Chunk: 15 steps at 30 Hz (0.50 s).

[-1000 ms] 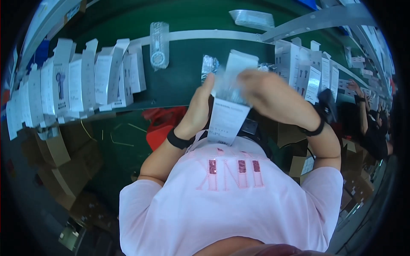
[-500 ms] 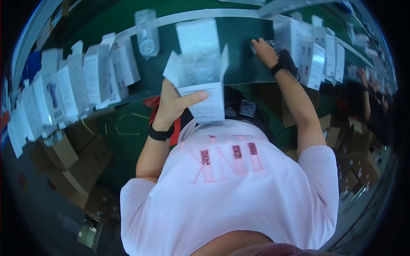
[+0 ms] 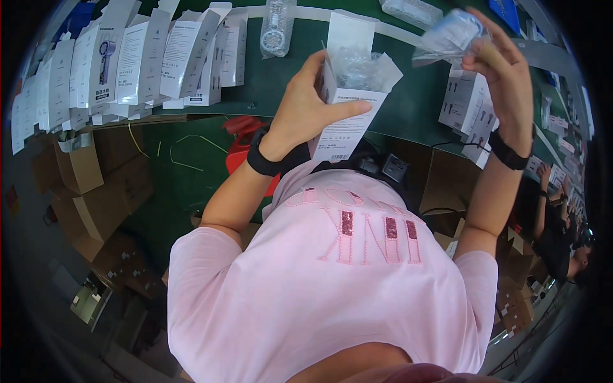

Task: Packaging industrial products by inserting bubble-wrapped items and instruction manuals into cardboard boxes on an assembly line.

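Note:
My left hand [image 3: 311,108] grips an open white carton [image 3: 345,108] from its side, flaps up, with clear plastic showing in its mouth. My right hand [image 3: 504,70] is raised to the right of the carton and pinches a clear plastic bag [image 3: 447,38] with a small item inside. Both wrists wear black bands. The bag hangs above and right of the carton's opening, apart from it.
A green conveyor belt [image 3: 268,76] runs across the top. A row of white cartons [image 3: 128,57] leans along its left edge, more cartons [image 3: 466,102] at right. A bagged small fan [image 3: 276,25] lies on the belt. Brown cardboard boxes [image 3: 83,172] stand below left. Another person [image 3: 562,223] works at far right.
My right hand has come back from the belt at the right with a clear bagged item and lifted it beside the carton. My left hand has kept hold of the carton.

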Each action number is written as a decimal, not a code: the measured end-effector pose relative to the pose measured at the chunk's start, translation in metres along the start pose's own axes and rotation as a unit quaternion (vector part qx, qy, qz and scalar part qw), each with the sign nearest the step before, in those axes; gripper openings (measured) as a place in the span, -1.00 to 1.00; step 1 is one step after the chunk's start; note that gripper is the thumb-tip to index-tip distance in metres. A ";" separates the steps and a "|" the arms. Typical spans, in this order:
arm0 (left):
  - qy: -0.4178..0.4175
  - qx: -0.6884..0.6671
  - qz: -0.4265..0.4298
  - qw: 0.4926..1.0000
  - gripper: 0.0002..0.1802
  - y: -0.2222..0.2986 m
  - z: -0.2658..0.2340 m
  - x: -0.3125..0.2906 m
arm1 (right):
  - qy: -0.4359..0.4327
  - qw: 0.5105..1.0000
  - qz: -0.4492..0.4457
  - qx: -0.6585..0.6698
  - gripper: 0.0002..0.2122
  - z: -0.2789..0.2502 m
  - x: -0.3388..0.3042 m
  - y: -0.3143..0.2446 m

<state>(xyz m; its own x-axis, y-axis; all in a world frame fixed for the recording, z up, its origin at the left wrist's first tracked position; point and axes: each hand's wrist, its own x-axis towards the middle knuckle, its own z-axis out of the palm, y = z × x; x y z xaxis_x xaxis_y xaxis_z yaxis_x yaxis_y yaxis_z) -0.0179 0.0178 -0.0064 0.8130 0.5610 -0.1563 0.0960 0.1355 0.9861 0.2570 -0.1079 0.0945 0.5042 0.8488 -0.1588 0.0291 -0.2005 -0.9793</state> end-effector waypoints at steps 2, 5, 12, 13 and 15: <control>0.021 -0.008 -0.005 1.000 -0.02 0.000 0.005 -0.004 | -0.024 0.998 0.053 0.009 -0.87 0.051 -0.006 -0.052; 0.006 0.006 0.006 1.000 0.00 0.005 0.013 -0.001 | -0.077 0.988 0.127 -0.038 -0.94 0.093 -0.003 -0.069; 0.026 -0.034 0.028 0.999 0.01 0.005 0.019 -0.012 | -0.277 0.889 -0.021 -0.365 -0.90 0.107 0.006 -0.036; 0.023 -0.029 0.041 0.998 0.01 0.005 0.021 -0.014 | -0.335 0.841 -0.086 -0.416 -0.90 0.110 0.005 -0.037; 0.035 -0.002 0.073 0.997 -0.02 0.000 0.031 -0.019 | -0.456 0.784 -0.001 -0.420 -0.86 0.116 0.013 -0.046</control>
<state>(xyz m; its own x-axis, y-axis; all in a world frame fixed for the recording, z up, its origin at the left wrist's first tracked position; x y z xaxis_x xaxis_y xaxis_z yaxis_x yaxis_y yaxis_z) -0.0156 -0.0181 -0.0014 0.7765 0.6299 -0.0156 -0.0216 0.0513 0.9985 0.1621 -0.0304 0.1225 -0.3125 0.7691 -0.5575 0.7814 -0.1256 -0.6112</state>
